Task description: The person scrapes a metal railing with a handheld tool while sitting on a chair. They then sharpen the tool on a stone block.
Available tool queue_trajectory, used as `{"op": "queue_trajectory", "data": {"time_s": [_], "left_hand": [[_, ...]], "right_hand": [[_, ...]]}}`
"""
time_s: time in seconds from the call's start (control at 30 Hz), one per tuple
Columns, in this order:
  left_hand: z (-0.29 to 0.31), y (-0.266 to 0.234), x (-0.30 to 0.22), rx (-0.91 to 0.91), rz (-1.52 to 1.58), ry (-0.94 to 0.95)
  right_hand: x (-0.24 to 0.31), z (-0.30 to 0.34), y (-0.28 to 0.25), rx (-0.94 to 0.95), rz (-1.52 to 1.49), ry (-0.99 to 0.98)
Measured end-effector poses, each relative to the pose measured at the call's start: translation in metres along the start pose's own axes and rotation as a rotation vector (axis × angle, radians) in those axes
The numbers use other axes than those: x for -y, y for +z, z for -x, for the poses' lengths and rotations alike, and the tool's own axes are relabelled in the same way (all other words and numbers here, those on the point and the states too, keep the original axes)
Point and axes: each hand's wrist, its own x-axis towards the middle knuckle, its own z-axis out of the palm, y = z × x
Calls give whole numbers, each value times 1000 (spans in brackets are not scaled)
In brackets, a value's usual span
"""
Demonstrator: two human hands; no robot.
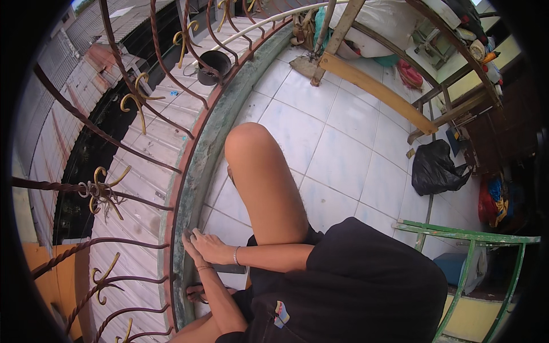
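Observation:
My right hand (213, 248), with a silver bracelet at its wrist, lies against my left hand (192, 249). The fingers of both hands look stretched out and point toward the railing. No object shows in either hand, though the space between the palms is hidden. Both hands are beside the low green-grey ledge (197, 166), in front of my bent right knee (250, 140). My forearms come from a black T-shirt (366, 286). Part of a foot (196, 293) shows below the hands.
A twisted metal railing (166, 183) with gold curls curves along the left, a black pot (214, 67) beside it. White tiles (337, 151) cover the floor. A wooden frame (377, 94), black plastic bag (437, 168) and green metal frame (469, 234) stand at right.

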Motion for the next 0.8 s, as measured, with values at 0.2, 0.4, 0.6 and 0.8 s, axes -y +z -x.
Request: {"op": "queue_trajectory", "data": {"time_s": [0.2,0.4,0.6,0.8], "left_hand": [[32,44,0,95,-127,-170],[31,20,9,40,-46,-200],[36,55,-7,-216,-145,-116],[37,58,-6,-393,-178,-57]], "right_hand": [[-18,-4,-2,134,1,-23],[-11,-12,0,208,35,1],[-10,-11,2,153,-35,-39],[-7,-12,-5,245,-57,-55]]}}
